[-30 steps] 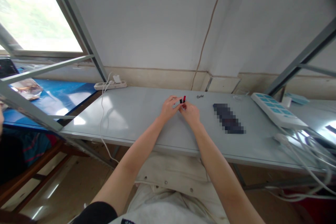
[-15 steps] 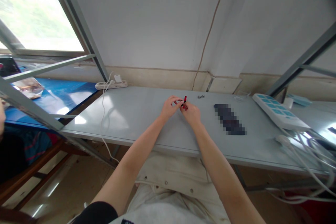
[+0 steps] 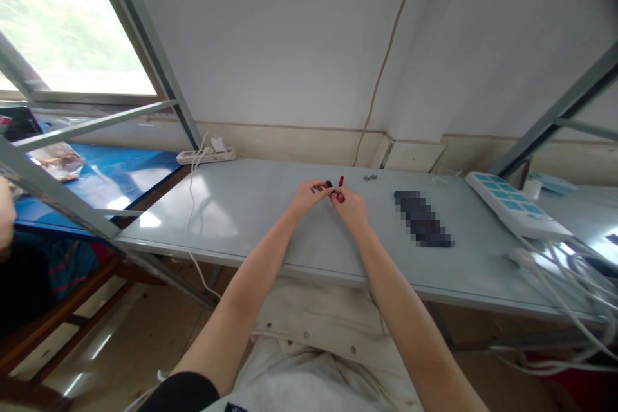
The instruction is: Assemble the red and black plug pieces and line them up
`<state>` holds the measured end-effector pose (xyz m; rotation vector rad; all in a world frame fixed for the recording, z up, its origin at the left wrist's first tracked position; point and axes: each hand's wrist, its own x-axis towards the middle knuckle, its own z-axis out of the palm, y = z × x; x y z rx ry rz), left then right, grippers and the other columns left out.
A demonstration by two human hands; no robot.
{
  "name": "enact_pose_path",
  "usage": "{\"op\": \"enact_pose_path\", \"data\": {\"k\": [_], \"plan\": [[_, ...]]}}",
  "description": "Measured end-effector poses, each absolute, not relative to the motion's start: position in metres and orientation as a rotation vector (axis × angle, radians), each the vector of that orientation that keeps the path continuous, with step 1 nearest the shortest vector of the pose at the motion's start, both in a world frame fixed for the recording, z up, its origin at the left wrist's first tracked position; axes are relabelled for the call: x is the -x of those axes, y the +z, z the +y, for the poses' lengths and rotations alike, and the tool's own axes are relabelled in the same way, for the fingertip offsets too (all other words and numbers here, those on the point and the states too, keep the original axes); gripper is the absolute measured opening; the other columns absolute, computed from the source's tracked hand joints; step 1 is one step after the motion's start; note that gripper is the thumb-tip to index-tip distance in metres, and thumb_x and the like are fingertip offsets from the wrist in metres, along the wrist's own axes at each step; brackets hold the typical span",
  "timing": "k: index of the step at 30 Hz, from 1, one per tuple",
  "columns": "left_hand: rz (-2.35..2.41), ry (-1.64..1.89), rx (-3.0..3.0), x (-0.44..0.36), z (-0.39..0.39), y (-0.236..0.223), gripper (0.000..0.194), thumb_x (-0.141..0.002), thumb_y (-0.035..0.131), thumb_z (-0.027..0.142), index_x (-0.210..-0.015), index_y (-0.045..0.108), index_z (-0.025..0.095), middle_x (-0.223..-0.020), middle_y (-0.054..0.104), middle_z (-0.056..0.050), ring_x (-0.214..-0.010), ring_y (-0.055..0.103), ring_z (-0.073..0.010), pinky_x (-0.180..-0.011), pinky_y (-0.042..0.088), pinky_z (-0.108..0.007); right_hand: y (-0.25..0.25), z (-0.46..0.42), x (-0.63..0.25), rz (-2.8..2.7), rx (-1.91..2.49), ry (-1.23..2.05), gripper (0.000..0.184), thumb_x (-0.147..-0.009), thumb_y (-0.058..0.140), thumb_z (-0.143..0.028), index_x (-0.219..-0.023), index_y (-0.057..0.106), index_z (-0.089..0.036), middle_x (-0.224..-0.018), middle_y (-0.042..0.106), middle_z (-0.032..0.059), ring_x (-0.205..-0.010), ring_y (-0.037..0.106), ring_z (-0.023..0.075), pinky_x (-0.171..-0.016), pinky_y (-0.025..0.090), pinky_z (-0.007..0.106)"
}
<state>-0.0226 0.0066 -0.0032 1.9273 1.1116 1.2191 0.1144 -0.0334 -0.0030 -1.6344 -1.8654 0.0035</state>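
Over the grey desk [image 3: 261, 225], my two hands nearly meet at the fingertips. My left hand [image 3: 308, 196] pinches a small black piece [image 3: 329, 184] whose end sticks up past the fingers. Closed around a small red piece [image 3: 341, 180] is my right hand [image 3: 353, 207]; more red shows between its fingers. Both pieces are too small to tell their exact kind, and the fingers hide part of them. Just beyond the right hand lies a little cluster of small metallic bits [image 3: 370, 177].
A blurred dark flat object [image 3: 423, 219] lies right of my hands. Further right are a white-and-blue panel [image 3: 519, 203] and tangled white cables [image 3: 570, 296]. A power strip [image 3: 207, 155] with a hanging cord is back left. At the far left, another person's arm [image 3: 6, 212] shows.
My left hand has shifted slightly left, and the black piece now shows in its fingers, apart from the red piece. The right hand has barely moved.
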Motion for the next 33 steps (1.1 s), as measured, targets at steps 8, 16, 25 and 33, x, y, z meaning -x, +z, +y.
{"op": "enact_pose_path", "data": {"k": [8, 16, 25, 33], "plan": [[2.014, 1.28, -1.824, 0.063, 0.017, -0.001, 0.022, -0.076, 0.05, 0.032, -0.086, 0.063, 0.018, -0.084, 0.065, -0.007, -0.079, 0.058, -0.019, -0.073, 0.038, -0.03, 0.0, -0.034, -0.121, -1.776, 1.634, 0.065, 0.029, -0.08, 0.039, -0.035, -0.092, 0.059, -0.018, -0.075, 0.062, 0.0039, -0.066, 0.055, 0.0142, -0.062, 0.036, 0.024], [2.426, 0.929, -1.685, 0.085, 0.024, -0.008, 0.022, -0.077, 0.045, 0.032, -0.086, 0.061, 0.02, -0.087, 0.065, -0.009, -0.086, 0.057, -0.0238, -0.078, 0.034, -0.038, 0.005, -0.033, -0.125, -1.663, 1.604, 0.056, 0.032, -0.081, 0.034, -0.034, -0.094, 0.057, -0.016, -0.074, 0.062, 0.0064, -0.065, 0.053, 0.0154, -0.064, 0.037, 0.026], [2.442, 0.868, -1.646, 0.089, 0.03, -0.014, 0.02, -0.071, 0.05, 0.029, -0.082, 0.064, 0.02, -0.09, 0.065, -0.011, -0.091, 0.055, -0.0276, -0.079, 0.034, -0.042, 0.041, -0.007, -0.148, -1.579, 1.508, -0.057, 0.03, -0.08, 0.034, -0.033, -0.093, 0.052, -0.014, -0.075, 0.059, 0.0064, -0.064, 0.05, 0.014, -0.066, 0.036, 0.027], [2.459, 0.851, -1.599, 0.09, 0.035, -0.018, 0.019, -0.072, 0.05, 0.029, -0.081, 0.064, 0.021, -0.089, 0.065, -0.01, -0.093, 0.054, -0.0272, -0.082, 0.032, -0.044, 0.016, -0.001, -0.162, -1.557, 1.623, -0.04, 0.028, -0.076, 0.038, -0.028, -0.098, 0.048, -0.013, -0.076, 0.059, 0.0067, -0.069, 0.052, 0.0161, -0.065, 0.036, 0.027]]}}
